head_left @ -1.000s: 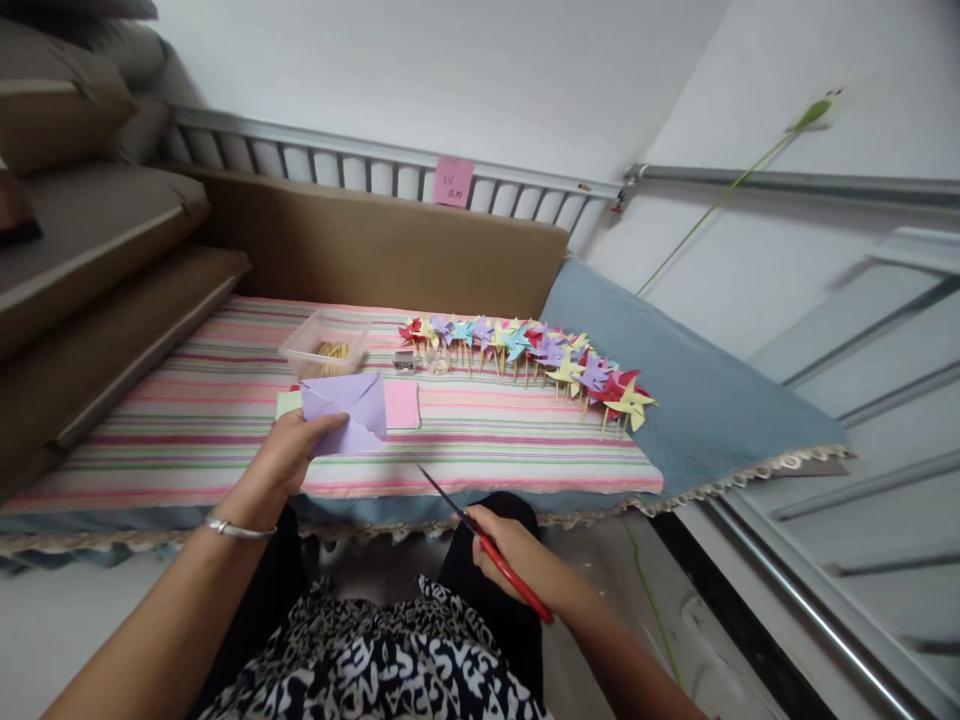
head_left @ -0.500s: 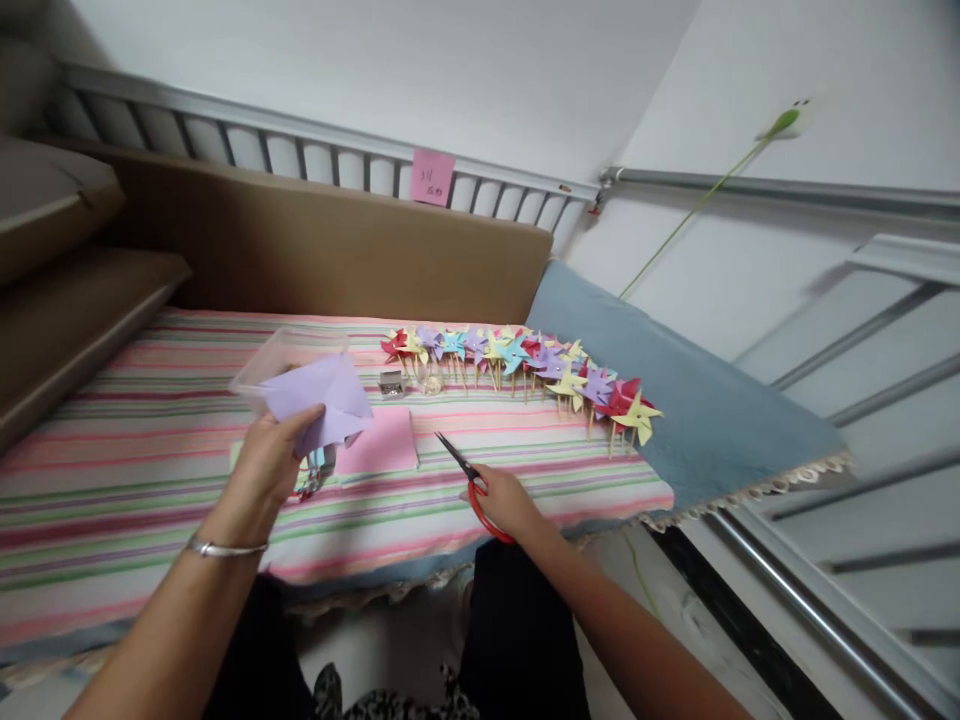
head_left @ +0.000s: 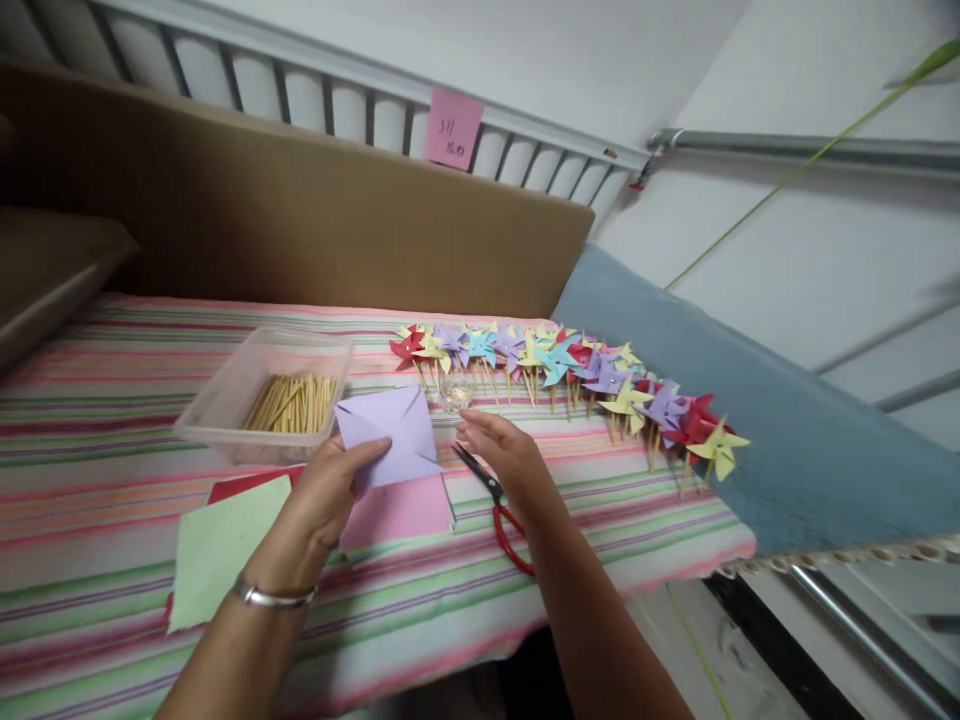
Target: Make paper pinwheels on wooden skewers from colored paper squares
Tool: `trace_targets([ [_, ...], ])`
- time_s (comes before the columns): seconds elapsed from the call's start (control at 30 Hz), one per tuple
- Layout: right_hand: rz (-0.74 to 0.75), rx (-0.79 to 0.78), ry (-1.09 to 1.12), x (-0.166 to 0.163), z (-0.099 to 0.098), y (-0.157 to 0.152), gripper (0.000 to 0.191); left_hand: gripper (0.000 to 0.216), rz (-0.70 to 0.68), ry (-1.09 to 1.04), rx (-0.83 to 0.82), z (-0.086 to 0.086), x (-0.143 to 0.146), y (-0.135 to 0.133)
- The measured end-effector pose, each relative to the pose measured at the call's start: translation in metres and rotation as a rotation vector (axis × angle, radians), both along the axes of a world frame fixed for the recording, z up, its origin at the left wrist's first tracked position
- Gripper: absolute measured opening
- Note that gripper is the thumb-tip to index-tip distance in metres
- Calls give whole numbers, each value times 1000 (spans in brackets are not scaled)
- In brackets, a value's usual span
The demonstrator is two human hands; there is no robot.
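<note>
My left hand (head_left: pixel 330 490) pinches a purple paper square (head_left: pixel 401 430) between thumb and fingers; cuts run in from its corners. My right hand (head_left: pixel 506 455) is empty, its fingers stretched out towards a small clear dish (head_left: pixel 455 393) of tiny pieces. Red-handled scissors (head_left: pixel 510 540) lie on the cloth beside and partly beneath that hand. Below the purple square is a stack of pink paper (head_left: pixel 401 510), partly covered. Several paper pinwheels on sticks (head_left: pixel 559 360) stand in rows behind and to the right, in red, yellow, purple and blue.
A clear plastic box (head_left: pixel 214 415) with thin wooden sticks (head_left: pixel 292 403) stands at the left. Pale green paper (head_left: pixel 225 550) lies over red sheets near my left wrist. A cardboard panel (head_left: pixel 300 220) leans along the back, and a pink note (head_left: pixel 454 128) hangs on the rail.
My right hand has let go of the scissors, which now lie on the cloth, and has moved towards the small dish. The purple square now faces me flat. The view has moved closer.
</note>
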State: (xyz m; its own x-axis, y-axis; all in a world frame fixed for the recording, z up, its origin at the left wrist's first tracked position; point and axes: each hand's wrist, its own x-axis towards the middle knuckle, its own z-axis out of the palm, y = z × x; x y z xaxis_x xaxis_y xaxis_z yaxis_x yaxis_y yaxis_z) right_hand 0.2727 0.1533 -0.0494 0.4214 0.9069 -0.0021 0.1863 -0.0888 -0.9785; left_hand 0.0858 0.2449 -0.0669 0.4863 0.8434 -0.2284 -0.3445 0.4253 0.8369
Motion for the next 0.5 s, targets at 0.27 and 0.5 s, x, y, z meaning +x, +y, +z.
trace_targets([
  [0.27, 103, 37, 437, -25, -13, 40, 48, 33, -127, 79, 1, -6, 8, -1],
  [0.5, -69, 92, 250, -19, -12, 44, 53, 30, -77, 214, 47, -16, 14, -5],
])
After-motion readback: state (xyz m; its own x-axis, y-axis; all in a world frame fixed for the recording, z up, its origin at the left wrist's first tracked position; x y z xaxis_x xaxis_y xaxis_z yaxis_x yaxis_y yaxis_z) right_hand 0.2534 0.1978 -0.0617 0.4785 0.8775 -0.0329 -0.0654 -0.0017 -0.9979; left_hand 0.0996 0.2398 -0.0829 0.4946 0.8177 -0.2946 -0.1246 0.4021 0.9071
